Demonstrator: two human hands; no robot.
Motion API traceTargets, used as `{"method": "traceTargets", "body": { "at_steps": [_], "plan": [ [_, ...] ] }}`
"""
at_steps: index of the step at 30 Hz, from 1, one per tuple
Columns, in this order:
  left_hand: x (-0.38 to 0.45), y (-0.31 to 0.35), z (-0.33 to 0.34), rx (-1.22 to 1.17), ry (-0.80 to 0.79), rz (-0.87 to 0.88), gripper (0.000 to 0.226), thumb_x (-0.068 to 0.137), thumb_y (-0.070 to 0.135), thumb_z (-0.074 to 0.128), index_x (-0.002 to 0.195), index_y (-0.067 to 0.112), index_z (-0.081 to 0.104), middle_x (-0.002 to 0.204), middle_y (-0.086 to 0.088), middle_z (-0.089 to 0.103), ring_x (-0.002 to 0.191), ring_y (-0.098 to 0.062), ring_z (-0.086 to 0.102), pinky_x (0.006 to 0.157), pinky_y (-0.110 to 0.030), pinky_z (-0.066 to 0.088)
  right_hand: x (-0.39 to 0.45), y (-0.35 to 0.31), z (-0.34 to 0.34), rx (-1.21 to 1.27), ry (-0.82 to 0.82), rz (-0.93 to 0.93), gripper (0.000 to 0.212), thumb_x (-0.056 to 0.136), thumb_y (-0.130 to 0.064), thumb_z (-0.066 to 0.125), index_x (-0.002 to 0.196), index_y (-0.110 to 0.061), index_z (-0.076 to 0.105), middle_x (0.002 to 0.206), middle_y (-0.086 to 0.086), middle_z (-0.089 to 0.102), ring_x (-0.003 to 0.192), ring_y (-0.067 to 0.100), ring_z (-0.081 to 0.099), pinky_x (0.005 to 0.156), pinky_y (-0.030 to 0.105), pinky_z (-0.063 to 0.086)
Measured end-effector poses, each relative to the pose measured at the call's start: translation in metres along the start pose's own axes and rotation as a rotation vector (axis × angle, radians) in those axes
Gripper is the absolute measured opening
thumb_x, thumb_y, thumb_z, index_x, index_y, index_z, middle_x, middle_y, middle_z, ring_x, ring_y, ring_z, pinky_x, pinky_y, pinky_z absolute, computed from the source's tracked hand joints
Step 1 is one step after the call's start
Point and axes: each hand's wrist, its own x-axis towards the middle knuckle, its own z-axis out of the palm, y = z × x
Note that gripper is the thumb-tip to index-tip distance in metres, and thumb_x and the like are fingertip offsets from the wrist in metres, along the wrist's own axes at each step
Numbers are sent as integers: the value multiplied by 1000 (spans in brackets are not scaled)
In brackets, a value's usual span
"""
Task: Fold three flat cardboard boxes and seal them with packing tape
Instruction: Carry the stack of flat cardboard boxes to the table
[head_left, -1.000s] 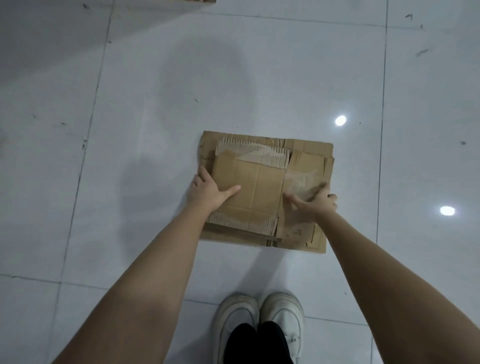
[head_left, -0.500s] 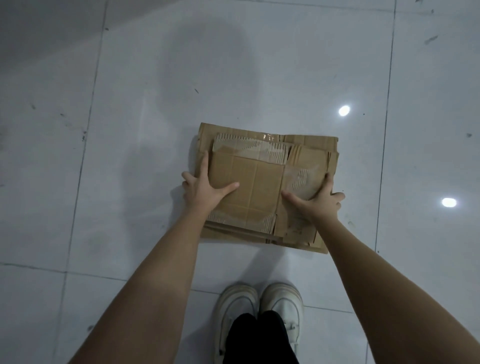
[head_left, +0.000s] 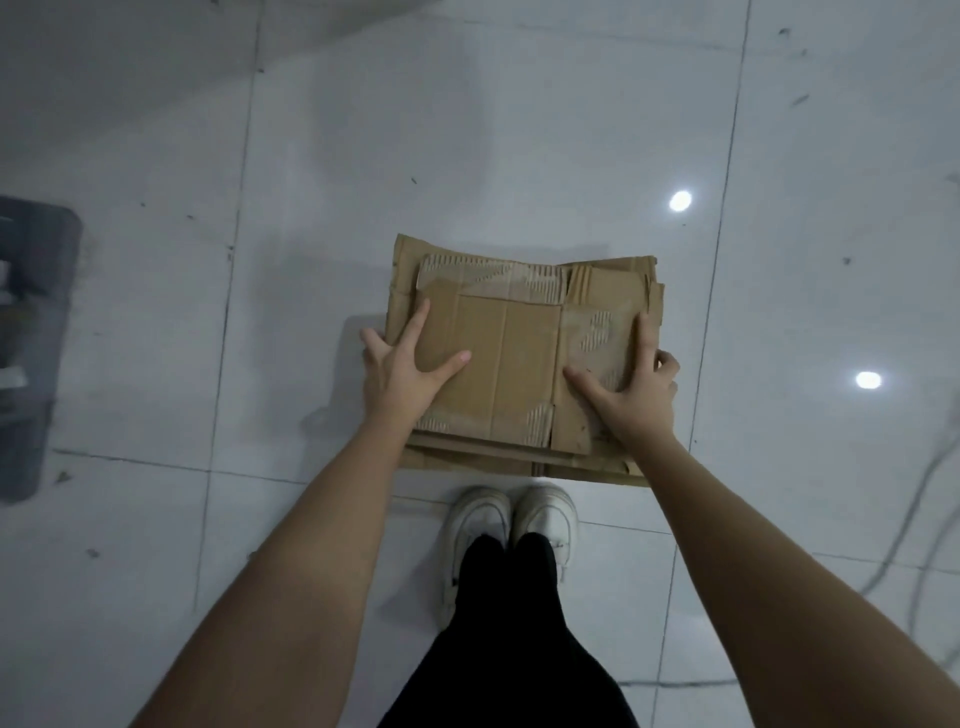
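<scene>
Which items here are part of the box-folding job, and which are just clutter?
Job:
- stack of flattened brown cardboard boxes on the floor
- left hand and right hand, gripping the stack's sides, thumbs on top

Not the job:
- dark grey plastic crate at the left edge
- thin cable at right
- white sneakers

No packing tape visible.

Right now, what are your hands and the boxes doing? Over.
Left hand and right hand grip the sides of the flat cardboard stack. Stack unfolded, no tape in sight. Shoes close by its near edge.
</scene>
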Motion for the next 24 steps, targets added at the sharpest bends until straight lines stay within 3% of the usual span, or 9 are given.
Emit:
{"method": "traceTargets", "body": {
  "at_steps": [7,24],
  "plan": [
    [-66,65,-121,33,21,77,86,71,70,62,144,46,23,128,-8,20,121,-36,33,99,-47,39,-78,-83,-94,20,-63,-92,115,57,-66,76,145,-46,5,144,12,18,132,37,27,107,54,33],
    [-190,253,-427,-10,238,238,85,72,76,54,144,46,22,135,-8,20,122,-35,34,97,-44,39,-233,-334,-332,36,114,-296,115,58,-68,75,146,-39,8,140,14,23,132,38,27,108,51,28]
  ]
}}
